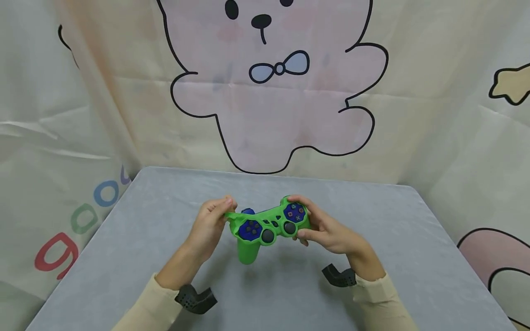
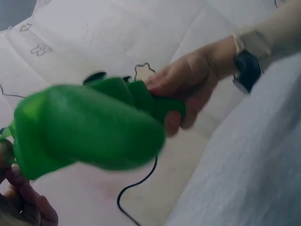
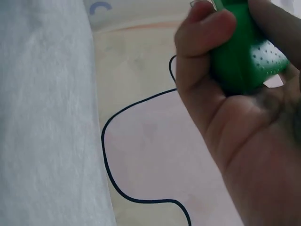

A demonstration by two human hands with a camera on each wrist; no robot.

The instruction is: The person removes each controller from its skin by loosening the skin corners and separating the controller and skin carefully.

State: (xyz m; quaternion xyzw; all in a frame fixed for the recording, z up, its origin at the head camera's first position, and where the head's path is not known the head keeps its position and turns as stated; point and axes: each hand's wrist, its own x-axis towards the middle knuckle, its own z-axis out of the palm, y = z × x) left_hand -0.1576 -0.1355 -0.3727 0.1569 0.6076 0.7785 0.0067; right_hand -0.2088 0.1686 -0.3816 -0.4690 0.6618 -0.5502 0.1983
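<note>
A blue game controller (image 1: 250, 230) in a green rubbery cover (image 1: 248, 252) is held above the table, its sticks and buttons facing up. My left hand (image 1: 208, 226) pinches the cover's edge at the upper left corner, where the green material is stretched out from the blue shoulder. My right hand (image 1: 330, 231) grips the right handle, thumb at the near side and fingers at the far side. In the left wrist view the covered left handle (image 2: 94, 127) hangs free. A dotted texture shows on the cover (image 3: 247, 56) inside my right hand in the right wrist view.
Under my hands lies a table with a pale grey-blue cloth (image 1: 285, 294). Behind it hangs a curtain (image 1: 269, 115) printed with a cartoon bear, and more printed fabric is on both sides. A black camera mount (image 1: 196, 299) sits on my left wrist, another (image 1: 339, 276) on my right.
</note>
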